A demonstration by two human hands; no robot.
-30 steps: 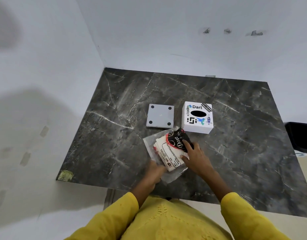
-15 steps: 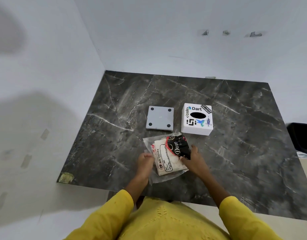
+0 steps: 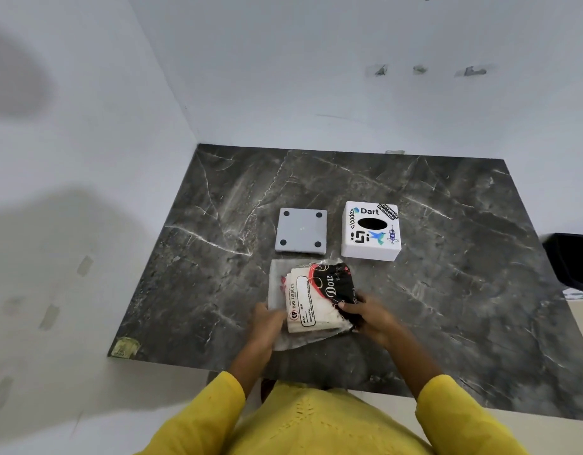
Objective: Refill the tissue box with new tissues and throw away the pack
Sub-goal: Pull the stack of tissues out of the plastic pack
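A clear plastic tissue pack [image 3: 311, 298] with a white, red and black label lies on the dark marble table [image 3: 448, 290], near its front edge. My left hand [image 3: 267, 323] grips the pack's left side and my right hand [image 3: 370, 315] grips its right side. Behind the pack stands the white tissue box [image 3: 371, 230] with stickers and a dark oval slot on top. To the left of the box, the grey square base plate [image 3: 301, 230] with a black dot at each corner lies flat.
White walls close the table at the back and left. A black bin [image 3: 574, 261] stands past the table's right edge. A small yellowish sticker [image 3: 124, 348] marks the front left corner. My yellow sleeves fill the bottom of the view.
My left hand has come up from below the pack to its left side. My right hand has slid from the pack's top to its right edge. Both now hold it.
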